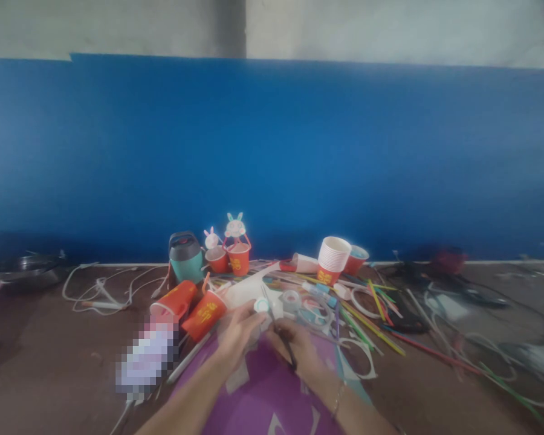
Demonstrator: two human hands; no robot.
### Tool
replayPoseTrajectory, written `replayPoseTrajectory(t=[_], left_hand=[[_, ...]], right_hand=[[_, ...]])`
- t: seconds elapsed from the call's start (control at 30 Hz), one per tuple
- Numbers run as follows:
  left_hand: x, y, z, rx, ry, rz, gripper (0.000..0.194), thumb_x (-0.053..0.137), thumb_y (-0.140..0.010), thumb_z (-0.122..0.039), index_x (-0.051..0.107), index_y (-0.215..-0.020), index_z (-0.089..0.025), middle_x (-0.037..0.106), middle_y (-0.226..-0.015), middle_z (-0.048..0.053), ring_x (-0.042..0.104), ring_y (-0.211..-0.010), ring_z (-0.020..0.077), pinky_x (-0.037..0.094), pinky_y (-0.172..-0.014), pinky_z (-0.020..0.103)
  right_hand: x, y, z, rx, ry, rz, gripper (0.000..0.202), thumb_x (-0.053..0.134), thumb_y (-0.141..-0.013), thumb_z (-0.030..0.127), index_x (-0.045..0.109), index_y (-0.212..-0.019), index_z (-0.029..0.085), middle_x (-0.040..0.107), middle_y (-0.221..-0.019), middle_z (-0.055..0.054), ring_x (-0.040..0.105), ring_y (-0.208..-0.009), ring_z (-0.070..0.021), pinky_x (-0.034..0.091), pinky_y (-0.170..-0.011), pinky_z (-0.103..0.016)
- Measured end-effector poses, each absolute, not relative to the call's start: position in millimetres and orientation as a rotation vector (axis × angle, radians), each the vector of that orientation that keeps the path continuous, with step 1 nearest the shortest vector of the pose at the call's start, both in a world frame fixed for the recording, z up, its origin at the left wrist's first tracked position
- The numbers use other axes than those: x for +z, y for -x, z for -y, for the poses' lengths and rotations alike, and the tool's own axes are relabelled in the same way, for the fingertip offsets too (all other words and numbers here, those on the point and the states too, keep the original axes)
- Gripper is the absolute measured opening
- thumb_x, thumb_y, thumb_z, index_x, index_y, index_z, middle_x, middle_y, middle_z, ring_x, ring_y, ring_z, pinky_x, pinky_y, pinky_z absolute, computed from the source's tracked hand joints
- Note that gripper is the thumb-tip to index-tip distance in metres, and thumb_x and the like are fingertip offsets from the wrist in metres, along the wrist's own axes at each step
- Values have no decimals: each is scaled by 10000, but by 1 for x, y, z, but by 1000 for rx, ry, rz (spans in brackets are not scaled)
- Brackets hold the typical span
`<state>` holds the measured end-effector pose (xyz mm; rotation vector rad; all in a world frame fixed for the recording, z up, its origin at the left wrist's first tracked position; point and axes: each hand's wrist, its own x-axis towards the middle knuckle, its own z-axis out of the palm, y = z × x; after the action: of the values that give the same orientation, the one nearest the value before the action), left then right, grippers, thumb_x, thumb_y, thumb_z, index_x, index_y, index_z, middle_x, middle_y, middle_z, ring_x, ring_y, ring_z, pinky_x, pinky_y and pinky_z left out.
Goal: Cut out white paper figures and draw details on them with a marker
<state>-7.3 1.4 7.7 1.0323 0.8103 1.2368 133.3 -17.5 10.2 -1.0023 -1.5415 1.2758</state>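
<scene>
A small white paper piece (pixel 262 306) is pinched by the left hand (pixel 238 334); scissors (pixel 281 332), gripped in the right hand (pixel 299 349), are angled up-left toward it.

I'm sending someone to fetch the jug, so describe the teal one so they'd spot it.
Along the foot of the blue wall, left of the red paper cups with bunny toppers, stands the teal jug. It alone has a dark grey lid and handle.
</scene>
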Motion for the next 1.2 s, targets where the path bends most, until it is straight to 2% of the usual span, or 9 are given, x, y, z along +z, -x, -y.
replayPoseTrajectory(t=[0.2, 0.37, 0.6, 0.83, 1.2], left_hand=[[6, -4, 5, 1295, -968, -936, 240, 698, -737, -387, 677, -815, -162, 618, -738, 13, 537, -729, 154, 395, -669, 232], [6, -5, 6, 1323, -1029, -938, 298, 705, -720, -450, 677, -814, -169, 622, -759, 5, 522, -749, 157, 394, -693, 241], [7, -3, 5, 1293, -1030, -934, 289, 729, -685, -434, 634, -719, -164, 549, -667, -23, 472, -670, 133, 367, -641, 234], [16, -1, 6, 1274, -1035, -917, 268, 725, -679, -419, 642, -724, -168, 557, -673, -17, 478, -677, 141, 372, -650, 239], [16, 0, 4, 1259, -1067, -885, 302, 718, -684, -453, 603, -687, -174, 547, -650, -20, 477, -655, 138, 370, -651, 240]], right_hand=[[4, -133, 16, 1366, 1022, 1452, 495, 668, -651, 654, 463, -627, 204, 351, -426, 97, 303, -375, -61, 225, -375, -204], [5, -133, 18, 1371, 1023, 1479, 487, 685, -658, 631, 463, -614, 200, 372, -426, 94, 308, -373, -55, 233, -377, -199], [11, -133, 21, 1378, 1007, 1477, 481, 698, -654, 620, 462, -638, 201, 408, -474, 83, 347, -405, -64, 264, -399, -201], [8, -132, 19, 1352, 1006, 1489, 505, 693, -648, 633, 435, -600, 202, 359, -462, 92, 298, -417, -57, 230, -402, -202], [10, -132, 20, 1328, 1009, 1516, 511, 686, -645, 645, 446, -592, 197, 353, -467, 86, 303, -422, -61, 234, -406, -206]])
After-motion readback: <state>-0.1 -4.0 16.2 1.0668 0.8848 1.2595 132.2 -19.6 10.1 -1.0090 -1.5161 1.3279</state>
